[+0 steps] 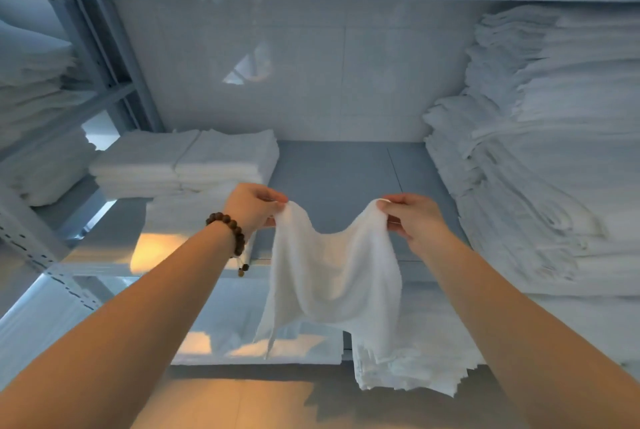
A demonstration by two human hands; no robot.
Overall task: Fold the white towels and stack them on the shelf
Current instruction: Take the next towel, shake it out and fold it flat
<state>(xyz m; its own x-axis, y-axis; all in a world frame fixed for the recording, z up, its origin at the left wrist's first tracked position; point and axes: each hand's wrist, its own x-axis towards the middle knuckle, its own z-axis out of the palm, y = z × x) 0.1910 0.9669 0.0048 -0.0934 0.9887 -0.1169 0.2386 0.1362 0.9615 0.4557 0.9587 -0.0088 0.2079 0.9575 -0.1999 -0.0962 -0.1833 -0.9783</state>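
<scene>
White soft cloth towel (332, 273) hangs in the air between two raised hands, in front of the pale grey metal shelf (339, 169) and clear of its board. The left hand (254, 205) pinches one top corner between thumb and curled fingers; the right hand (414, 217) pinches the other top corner in the same way. Both corners bunch into small peaks at the fingertips, and the top edge sags in a shallow curve between them. Below the grip the cloth falls loose, in soft vertical folds, narrower at the left, where a thin tail of fabric trails down. Its lower edge hangs over a spread pile of flat white towels (398, 369) on the level below; whether they touch cannot be told.

A bracelet of round dark brown wooden beads (228, 226) sits on the left wrist, with a short tassel dangling. On the shelf board, to the left of the hands, lies a neat low stack of folded white towels (183, 162). On the right a tall, rougher heap of white linen (536, 169) rises almost to the shelf above. A grey perforated steel upright (104, 58) stands at the left rear.
</scene>
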